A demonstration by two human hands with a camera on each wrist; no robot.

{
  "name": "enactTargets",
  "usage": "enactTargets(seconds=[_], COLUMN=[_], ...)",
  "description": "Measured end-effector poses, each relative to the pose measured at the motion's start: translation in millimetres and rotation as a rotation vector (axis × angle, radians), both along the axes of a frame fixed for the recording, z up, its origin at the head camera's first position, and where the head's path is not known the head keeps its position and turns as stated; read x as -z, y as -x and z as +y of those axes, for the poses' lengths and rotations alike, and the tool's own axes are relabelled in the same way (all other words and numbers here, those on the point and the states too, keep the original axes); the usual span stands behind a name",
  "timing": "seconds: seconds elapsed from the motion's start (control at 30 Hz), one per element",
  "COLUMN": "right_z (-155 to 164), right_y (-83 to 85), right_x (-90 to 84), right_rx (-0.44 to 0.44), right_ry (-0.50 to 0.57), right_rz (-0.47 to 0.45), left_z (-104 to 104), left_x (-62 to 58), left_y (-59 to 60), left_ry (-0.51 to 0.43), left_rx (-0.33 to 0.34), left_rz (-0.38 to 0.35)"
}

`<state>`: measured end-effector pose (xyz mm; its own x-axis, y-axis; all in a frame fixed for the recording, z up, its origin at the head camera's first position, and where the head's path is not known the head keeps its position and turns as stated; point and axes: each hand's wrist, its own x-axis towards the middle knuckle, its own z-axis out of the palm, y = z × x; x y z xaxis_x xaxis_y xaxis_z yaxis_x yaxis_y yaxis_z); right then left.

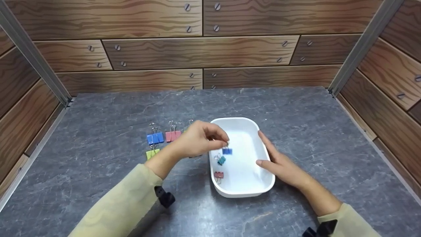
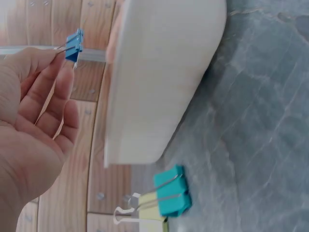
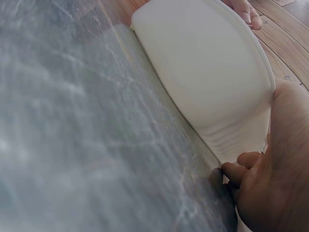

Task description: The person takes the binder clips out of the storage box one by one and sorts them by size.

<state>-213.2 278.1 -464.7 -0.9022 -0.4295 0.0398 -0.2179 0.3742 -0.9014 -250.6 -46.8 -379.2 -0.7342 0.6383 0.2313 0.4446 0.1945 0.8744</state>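
Small blue binder clip (image 1: 227, 151) — dangling above white tray (image 1: 260, 131).

A tub (image 1: 263, 184) sits mid-counter (image 1: 296, 108) with two clips (image 1: 220, 168) in its left side. A third clip (image 1: 227, 151) hangs above them. More clips (image 1: 160, 137) lie on the counter left of the tub.

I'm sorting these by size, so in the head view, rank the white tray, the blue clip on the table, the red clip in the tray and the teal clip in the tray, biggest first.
1. White tray, by far.
2. Blue clip on the table.
3. Red clip and teal clip in the tray look about alike; too close to rank.
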Motion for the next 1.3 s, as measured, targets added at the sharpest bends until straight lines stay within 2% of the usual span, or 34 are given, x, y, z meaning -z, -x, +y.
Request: enactTargets(seconds=[0.23, 0.47, 0.63, 0.87, 1.07, 1.3], right_z=[-1, -1, 0, 1, 0, 0], right_y=[0.7, 1.1, 1.2, 1.2, 1.6, 1.3], right_x=[0.4, 2.3, 2.4, 2.9, 4.1, 2.5], right_rx=[0.000, -0.020, -0.014, -0.007, -0.009, -0.012], right_ry=[0.015, 0.012, 0.012, 0.021, 0.021, 0.029], right_rz=[-0.007, -0.011, -0.010, -0.003, -0.003, -0.010], left_z=[-26, -52, -66, -75, -79, -78], left_x=[-7.2, -2.3, 6.6, 22.7, 37.2, 47.8], left_y=[0.6, -1.1, -2.4, -1.3, -3.5, -6.9], left_ry=[-0.027, -0.015, -0.007, 0.000, 0.019, 0.030], left_rx=[-0.117, -0.195, -0.216, -0.249, -0.237, -0.212], left_rz=[0.010, -0.020, -0.037, -0.045, -0.058, -0.075])
